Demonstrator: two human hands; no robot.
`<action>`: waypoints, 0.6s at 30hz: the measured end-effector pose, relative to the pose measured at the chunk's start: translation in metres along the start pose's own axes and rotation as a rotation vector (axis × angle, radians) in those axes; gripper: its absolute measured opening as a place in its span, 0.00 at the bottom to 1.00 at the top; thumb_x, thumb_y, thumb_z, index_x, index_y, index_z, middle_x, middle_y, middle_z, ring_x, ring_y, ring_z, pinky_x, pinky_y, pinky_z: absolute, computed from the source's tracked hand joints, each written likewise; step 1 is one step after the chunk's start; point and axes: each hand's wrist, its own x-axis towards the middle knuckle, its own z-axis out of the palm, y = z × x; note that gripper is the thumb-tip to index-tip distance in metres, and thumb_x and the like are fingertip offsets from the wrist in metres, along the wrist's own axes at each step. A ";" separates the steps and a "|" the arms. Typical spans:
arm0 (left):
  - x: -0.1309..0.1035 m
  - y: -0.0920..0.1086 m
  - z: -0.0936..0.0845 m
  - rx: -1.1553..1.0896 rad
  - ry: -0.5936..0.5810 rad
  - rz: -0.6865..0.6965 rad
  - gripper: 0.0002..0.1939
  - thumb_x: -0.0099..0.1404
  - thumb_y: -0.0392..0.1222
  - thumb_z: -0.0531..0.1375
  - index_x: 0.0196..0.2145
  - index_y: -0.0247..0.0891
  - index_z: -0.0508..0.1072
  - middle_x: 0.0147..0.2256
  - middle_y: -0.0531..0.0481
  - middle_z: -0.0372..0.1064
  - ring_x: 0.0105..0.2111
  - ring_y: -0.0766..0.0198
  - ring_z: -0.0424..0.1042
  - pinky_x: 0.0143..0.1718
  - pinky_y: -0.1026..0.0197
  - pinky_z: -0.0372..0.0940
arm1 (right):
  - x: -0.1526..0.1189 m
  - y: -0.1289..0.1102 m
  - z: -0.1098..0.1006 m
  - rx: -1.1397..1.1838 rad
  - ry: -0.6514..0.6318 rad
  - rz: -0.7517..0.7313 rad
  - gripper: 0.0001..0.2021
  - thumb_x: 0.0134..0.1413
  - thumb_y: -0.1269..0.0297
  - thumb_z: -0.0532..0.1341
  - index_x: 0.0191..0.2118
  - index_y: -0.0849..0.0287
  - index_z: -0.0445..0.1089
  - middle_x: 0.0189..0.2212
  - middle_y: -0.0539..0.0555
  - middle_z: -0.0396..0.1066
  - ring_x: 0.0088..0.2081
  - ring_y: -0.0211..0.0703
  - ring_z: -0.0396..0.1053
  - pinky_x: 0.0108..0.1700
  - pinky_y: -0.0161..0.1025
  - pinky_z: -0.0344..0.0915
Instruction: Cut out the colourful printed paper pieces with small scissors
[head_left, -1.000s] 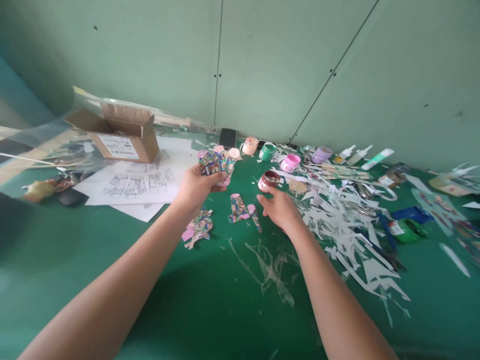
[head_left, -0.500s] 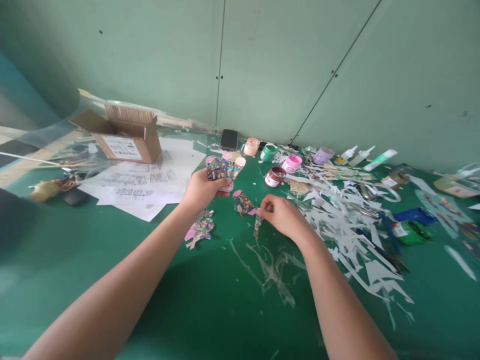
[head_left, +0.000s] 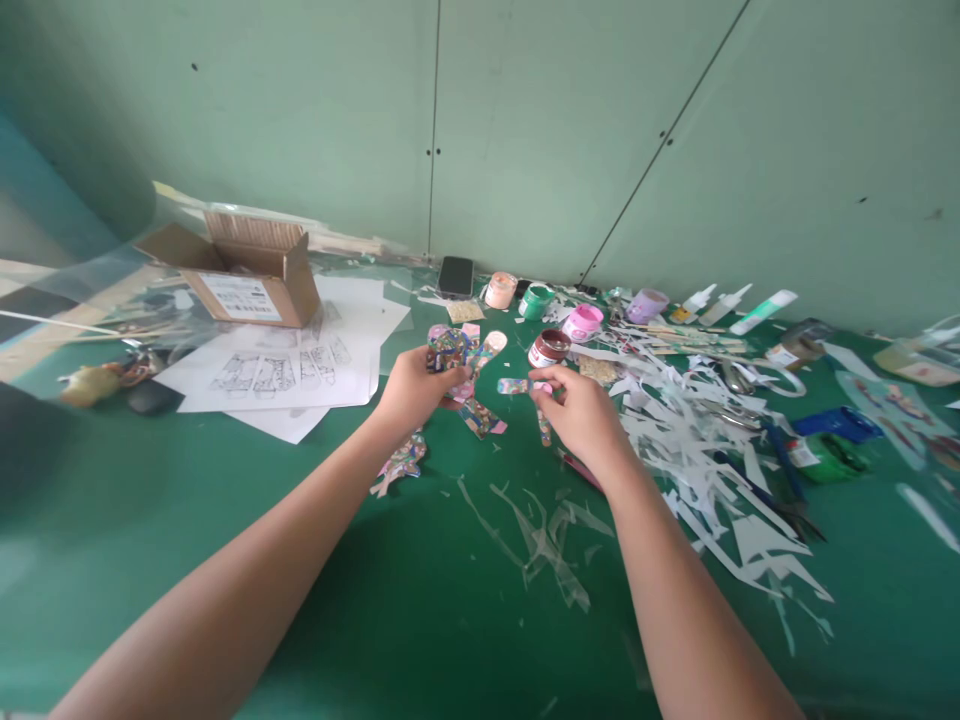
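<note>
Two bare hands work close together over a green tabletop (head_left: 420, 600). The left hand (head_left: 418, 388) is mostly closed, its thumb pressed over a fanned bundle of patterned cutouts (head_left: 448, 350) in blue, pink and brown; the bundle sticks out from the fingertips toward the right hand (head_left: 576, 412). One more patterned piece (head_left: 480, 418) shows just below the bundle; whether it is held or lies on the table, I cannot tell.

The right hand has its thumb and forefinger pinched on small patterned strips: a crosswise strip (head_left: 514, 386) points from the fingertips toward the left hand, and a lower strip (head_left: 545, 430) hangs below them. How the two strips meet is hidden by the fingers.

A pile of patterned scraps (head_left: 405, 460) lies beneath the left wrist. Just beyond the right hand stands a dark red jar (head_left: 550, 348), with a pink jar (head_left: 583, 323) beside it. White paper cuttings (head_left: 697, 455) spread to its right, and printed sheets (head_left: 277, 375) lie left of the left hand.
</note>
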 end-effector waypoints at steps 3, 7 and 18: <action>0.000 0.002 -0.001 -0.046 0.053 0.031 0.11 0.49 0.38 0.70 0.27 0.34 0.72 0.24 0.50 0.72 0.24 0.63 0.72 0.25 0.61 0.71 | 0.000 0.002 0.001 0.126 -0.024 -0.002 0.13 0.48 0.61 0.60 0.40 0.57 0.75 0.32 0.53 0.76 0.24 0.39 0.66 0.31 0.37 0.62; 0.000 0.005 -0.001 -0.102 0.086 0.048 0.12 0.49 0.41 0.70 0.26 0.34 0.72 0.23 0.50 0.72 0.22 0.64 0.71 0.24 0.61 0.70 | 0.001 0.002 0.002 0.287 -0.043 -0.011 0.11 0.49 0.58 0.60 0.36 0.58 0.72 0.28 0.52 0.73 0.26 0.40 0.68 0.31 0.37 0.63; -0.001 0.006 0.001 -0.111 0.068 0.030 0.10 0.49 0.39 0.69 0.26 0.34 0.72 0.24 0.50 0.73 0.22 0.65 0.71 0.24 0.62 0.70 | 0.002 0.001 0.004 0.443 0.011 0.031 0.12 0.49 0.52 0.62 0.31 0.57 0.68 0.27 0.53 0.76 0.28 0.42 0.71 0.34 0.40 0.67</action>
